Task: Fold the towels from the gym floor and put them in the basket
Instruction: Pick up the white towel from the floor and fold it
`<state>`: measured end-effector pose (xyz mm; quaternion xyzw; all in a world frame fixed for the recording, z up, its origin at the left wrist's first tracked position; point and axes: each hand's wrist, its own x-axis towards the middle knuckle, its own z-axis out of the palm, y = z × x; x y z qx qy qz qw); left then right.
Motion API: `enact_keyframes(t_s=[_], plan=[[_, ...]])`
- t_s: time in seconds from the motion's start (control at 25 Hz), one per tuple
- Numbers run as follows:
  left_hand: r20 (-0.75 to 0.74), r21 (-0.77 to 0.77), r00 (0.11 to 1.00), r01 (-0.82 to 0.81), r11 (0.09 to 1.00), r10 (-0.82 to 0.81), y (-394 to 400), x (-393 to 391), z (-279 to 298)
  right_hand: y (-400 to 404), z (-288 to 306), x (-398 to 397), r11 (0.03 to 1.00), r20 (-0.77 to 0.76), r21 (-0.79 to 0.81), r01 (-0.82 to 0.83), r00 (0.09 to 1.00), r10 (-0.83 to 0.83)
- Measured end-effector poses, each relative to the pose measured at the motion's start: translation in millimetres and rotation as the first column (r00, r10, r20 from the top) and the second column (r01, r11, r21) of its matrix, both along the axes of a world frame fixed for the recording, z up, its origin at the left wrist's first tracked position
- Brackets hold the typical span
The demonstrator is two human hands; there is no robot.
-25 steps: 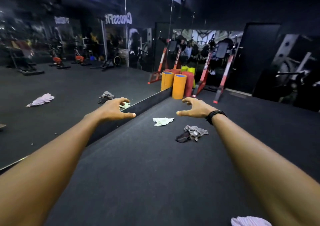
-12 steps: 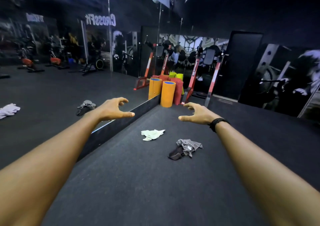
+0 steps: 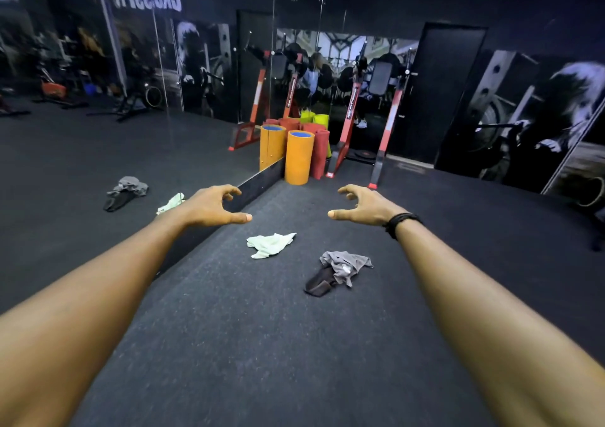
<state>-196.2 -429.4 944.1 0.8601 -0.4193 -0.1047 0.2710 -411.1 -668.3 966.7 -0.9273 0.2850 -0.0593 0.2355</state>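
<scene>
A pale green towel (image 3: pixel 270 244) and a grey towel (image 3: pixel 340 271) are seen crumpled on the floor (image 3: pixel 255 345) at mid-frame, near each other; above them the left hand (image 3: pixel 212 205) and right hand (image 3: pixel 363 205) are held apart, fingers loosely curled, empty

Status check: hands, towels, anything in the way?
Left hand and right hand out front, holding nothing. Green towel and grey towel crumpled on floor, unfolded. Basket not seen. Path clear.
</scene>
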Motion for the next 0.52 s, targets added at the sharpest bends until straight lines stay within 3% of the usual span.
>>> enact_keyframes(t_s=[0.52], plan=[[0.023,-0.013,0.995,-0.095,0.995,0.095,-214.8,181.0,15.5,-229.0,4.7,203.4,0.994,0.013,0.019,-0.105,0.994,0.104]])
